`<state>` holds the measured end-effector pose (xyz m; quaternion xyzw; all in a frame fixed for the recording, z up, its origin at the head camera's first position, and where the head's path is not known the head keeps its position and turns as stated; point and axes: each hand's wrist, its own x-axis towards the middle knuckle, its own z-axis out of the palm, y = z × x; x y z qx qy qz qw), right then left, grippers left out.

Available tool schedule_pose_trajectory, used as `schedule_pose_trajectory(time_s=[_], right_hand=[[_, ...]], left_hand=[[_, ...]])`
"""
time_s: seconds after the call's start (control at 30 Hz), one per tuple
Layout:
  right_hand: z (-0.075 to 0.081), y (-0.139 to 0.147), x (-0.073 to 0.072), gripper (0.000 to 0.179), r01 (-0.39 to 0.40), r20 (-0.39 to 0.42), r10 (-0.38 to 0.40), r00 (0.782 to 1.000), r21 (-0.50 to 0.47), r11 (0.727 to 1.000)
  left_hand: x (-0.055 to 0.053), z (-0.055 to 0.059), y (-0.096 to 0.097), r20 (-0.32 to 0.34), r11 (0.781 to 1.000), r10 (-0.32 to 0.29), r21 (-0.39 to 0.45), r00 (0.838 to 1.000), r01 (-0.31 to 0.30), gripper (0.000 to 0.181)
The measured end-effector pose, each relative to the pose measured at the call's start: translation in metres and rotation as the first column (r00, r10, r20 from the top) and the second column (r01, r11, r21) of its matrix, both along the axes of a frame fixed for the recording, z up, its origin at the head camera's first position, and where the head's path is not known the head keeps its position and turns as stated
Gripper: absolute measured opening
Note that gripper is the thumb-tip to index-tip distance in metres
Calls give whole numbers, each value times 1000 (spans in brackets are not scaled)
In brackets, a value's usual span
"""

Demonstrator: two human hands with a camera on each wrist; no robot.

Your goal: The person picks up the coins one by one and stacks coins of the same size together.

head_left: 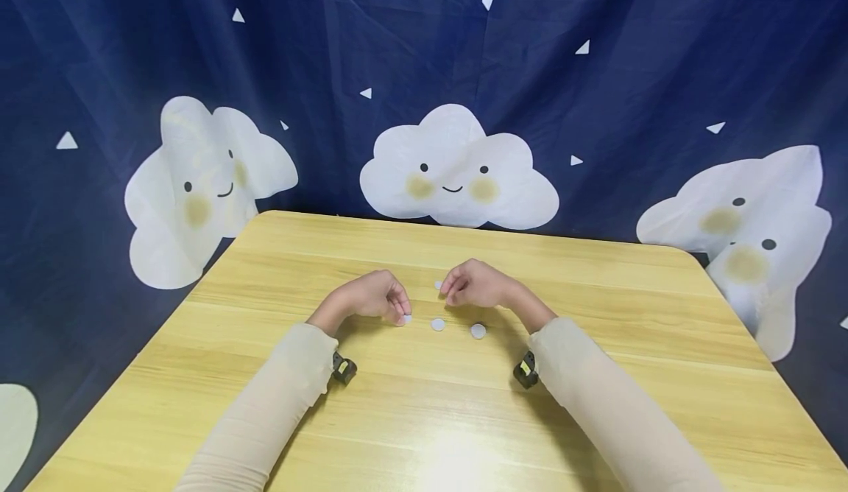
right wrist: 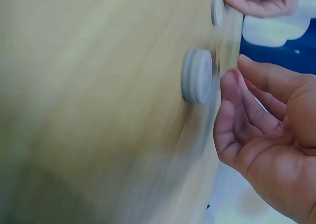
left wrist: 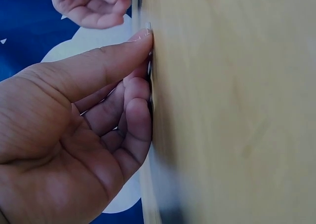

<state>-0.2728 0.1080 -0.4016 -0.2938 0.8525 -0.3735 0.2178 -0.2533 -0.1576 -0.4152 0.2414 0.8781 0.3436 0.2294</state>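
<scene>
Small white discs lie on the wooden table. My left hand (head_left: pixel 379 297) pinches one white disc (head_left: pixel 407 318) at the table surface; in the left wrist view its thumb and fingers hide most of it. My right hand (head_left: pixel 482 284) is low over the table, with its fingers loosely bent. Just beside its fingertips is another white disc (head_left: pixel 438 285), partly covered in the head view. I see nothing held between thumb and fingers in the right wrist view. Nearer to me lie a single disc (head_left: pixel 438 324) and a thicker one (right wrist: pixel 196 76) that looks like stacked discs.
The light wooden table (head_left: pixel 424 396) has rounded far corners. Behind it hangs a dark blue curtain (head_left: pixel 424 43) with smiling clouds and small white triangles. A black wrist device (head_left: pixel 344 368) sits under the left sleeve, and a similar device (head_left: pixel 526 370) under the right.
</scene>
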Motion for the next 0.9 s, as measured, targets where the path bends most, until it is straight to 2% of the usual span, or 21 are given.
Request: schedule_pose_trajectory(time_s=[0.27, 0.5, 0.77, 0.9], right_hand=[[-7, 0, -18, 15, 111, -28, -112, 993, -9, 994], [-6, -6, -24, 18, 178, -1, -178, 984, 19, 984], [-10, -11, -30, 23, 180, 13, -180, 984, 13, 984], [-12, -14, -32, 21, 181, -10, -181, 983, 26, 983]], left_hand=[[0, -1, 0, 7, 1000, 0, 14, 1000, -1, 12], [-1, -1, 0, 15, 1000, 0, 20, 1000, -1, 12], [-1, 1, 0, 9, 1000, -9, 5, 1000, 9, 11], [1, 3, 1, 14, 1000, -2, 2, 1000, 2, 11]])
